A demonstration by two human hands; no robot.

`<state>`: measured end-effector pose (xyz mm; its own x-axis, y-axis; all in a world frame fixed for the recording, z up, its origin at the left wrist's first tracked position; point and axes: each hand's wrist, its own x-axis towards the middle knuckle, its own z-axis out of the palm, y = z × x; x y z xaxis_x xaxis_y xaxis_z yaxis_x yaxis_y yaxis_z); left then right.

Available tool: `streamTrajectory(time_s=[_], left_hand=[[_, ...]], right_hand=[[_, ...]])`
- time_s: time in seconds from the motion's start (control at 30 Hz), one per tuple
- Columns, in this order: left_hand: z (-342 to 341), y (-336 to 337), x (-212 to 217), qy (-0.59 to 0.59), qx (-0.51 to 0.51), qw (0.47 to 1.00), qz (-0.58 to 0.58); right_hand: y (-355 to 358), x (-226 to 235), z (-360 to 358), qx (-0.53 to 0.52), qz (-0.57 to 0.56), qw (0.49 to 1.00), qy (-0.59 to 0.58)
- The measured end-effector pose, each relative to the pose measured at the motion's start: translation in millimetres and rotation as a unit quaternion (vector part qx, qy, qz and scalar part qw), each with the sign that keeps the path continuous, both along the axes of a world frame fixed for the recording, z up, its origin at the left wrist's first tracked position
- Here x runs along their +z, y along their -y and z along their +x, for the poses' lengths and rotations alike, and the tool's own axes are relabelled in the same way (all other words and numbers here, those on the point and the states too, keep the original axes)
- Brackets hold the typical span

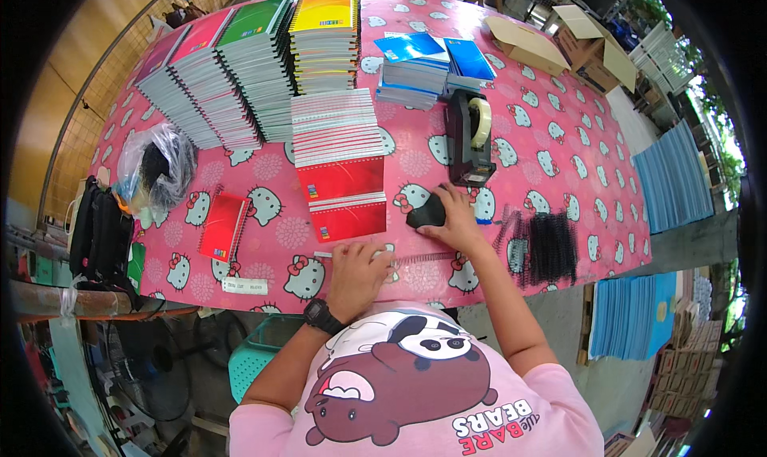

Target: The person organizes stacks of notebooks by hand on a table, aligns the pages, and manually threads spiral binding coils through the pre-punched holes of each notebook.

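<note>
My left hand (358, 275) is closed, fingers bent down at the table's near edge, just below a red notebook cover (350, 221). A thin dark binding coil (419, 259) runs rightward from its fingertips; the exact grip is hidden. A narrow white strip (323, 254) shows at its left. My right hand (458, 223) has its fingers round a rounded black object (427, 212), whose kind I cannot tell, resting on the table. Above the left hand, unbound red covers and punched white pages (335, 129) lie in an overlapping row. Loose black coils (553, 248) are heaped right of the right forearm.
Stacks of spiral notebooks, green (252, 21) and yellow (323, 13) among them, stand far left. Blue-covered stacks (411, 73) and a black tape dispenser (467, 141) stand beyond my right hand. A red notebook (223, 227), plastic bag (172, 165) and black bag (100, 233) lie left.
</note>
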<state>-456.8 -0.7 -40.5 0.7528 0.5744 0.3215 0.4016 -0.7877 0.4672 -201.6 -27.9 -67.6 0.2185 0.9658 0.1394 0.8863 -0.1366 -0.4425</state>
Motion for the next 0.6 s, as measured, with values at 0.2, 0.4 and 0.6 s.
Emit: streamTrajectory(time_s=[0.2,0.4,0.6], left_hand=[[1.4,2.9,2.3,0.049,0.041,0.998,-0.004],[-8.9,-0.5,-5.5,-0.003,0.036,0.999,-0.018],[-25.1,-6.1,-3.8,-0.008,0.026,1.0,-0.007]], right_hand=[[-7.4,11.9,-7.7,0.028,-0.072,0.997,0.016],[10.0,49.4,-25.0,0.181,-0.105,0.879,-0.428],[26.3,28.8,-28.3,0.24,-0.112,0.799,-0.539]])
